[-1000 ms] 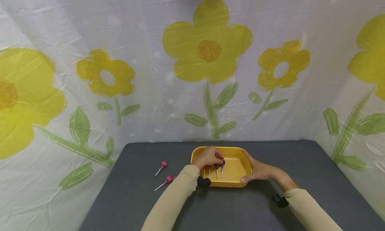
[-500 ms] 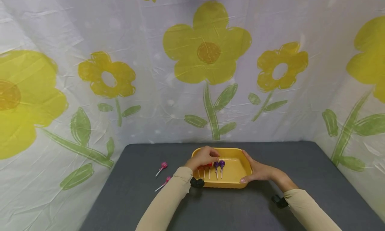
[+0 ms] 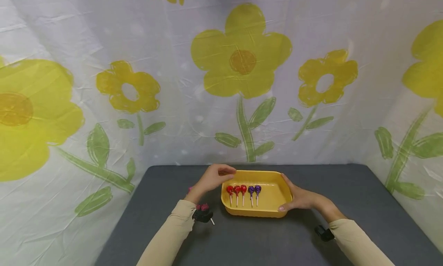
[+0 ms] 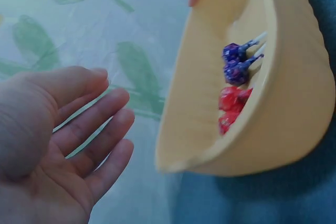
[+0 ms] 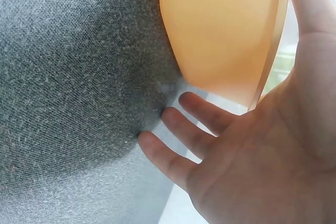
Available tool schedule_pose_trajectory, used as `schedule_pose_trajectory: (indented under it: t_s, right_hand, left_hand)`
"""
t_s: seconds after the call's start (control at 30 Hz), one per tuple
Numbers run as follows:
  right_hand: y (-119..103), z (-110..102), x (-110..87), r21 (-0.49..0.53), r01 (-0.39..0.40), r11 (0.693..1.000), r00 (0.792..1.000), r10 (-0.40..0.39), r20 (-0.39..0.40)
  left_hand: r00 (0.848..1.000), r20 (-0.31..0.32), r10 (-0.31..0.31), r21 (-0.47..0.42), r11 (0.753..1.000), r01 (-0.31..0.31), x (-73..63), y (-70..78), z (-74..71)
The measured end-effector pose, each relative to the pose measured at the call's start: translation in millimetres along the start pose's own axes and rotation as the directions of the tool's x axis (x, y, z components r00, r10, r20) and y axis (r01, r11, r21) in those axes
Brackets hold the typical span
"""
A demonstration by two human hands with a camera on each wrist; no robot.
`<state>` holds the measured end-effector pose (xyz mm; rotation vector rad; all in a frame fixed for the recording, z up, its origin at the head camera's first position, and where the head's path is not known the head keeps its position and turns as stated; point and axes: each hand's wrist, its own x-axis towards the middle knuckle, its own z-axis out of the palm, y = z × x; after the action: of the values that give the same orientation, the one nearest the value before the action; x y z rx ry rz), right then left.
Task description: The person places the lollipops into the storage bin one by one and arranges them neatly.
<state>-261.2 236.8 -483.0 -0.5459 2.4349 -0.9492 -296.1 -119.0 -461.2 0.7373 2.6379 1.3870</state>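
Observation:
A yellow tray (image 3: 273, 211) stands on the table. Inside it, three red lollipops (image 3: 237, 189) lie in a row on the left, beside two purple lollipops (image 3: 257, 189); all their sticks point toward the front. Just off the tray's left end is my left hand (image 3: 214, 177), with nothing between its relaxed fingers. In the left wrist view its fingers (image 4: 107, 135) are spread apart from the tray. My right hand (image 3: 304, 198) holds the tray's right end, thumb at the front corner and a finger at the back; three fingers (image 5: 173, 161) stretch out below the rim in the right wrist view.
Pink lollipops (image 3: 204, 207) lie on the dark grey table (image 3: 256, 243) to the left of the tray, partly hidden by my left wrist and its black strap-on camera. A white cloth (image 3: 187, 135) with yellow flowers hangs behind the table and along its sides.
My left hand has drawn back from over the purple lollipops, leftward out of the tray, uncovering the red ones. It now covers part of the pink lollipops. My right hand keeps its place.

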Motion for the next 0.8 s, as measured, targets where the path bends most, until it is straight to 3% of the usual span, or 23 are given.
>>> schedule_pose_trajectory:
  t_s: [0.2, 0.4, 0.6, 0.8]
  right_hand:
    - [1, 0, 0.5, 0.003, -0.007, 1.000, 1.000, 0.007, 0.001]
    - [2, -1, 0.2, 0.007, 0.005, 1.000, 1.000, -0.005, 0.000]
    - [2, -1, -0.2, 0.002, 0.014, 1.000, 1.000, -0.014, -0.001]
    - [2, 0, 0.1, 0.004, 0.009, 1.000, 1.000, -0.009, 0.002]
  left_hand:
    - [1.000, -0.003, -0.024, -0.109, 0.994, 0.023, -28.0, -10.9, -15.3]
    - [0.997, 0.004, -0.072, -0.157, 0.985, 0.071, -54.3, -33.7, -23.8]
    - [0.997, -0.003, -0.074, -0.208, 0.976, 0.072, -72.6, -56.5, -26.7]
    - [0.995, -0.013, -0.096, -0.193, 0.977, 0.092, -86.2, -71.1, -31.3]
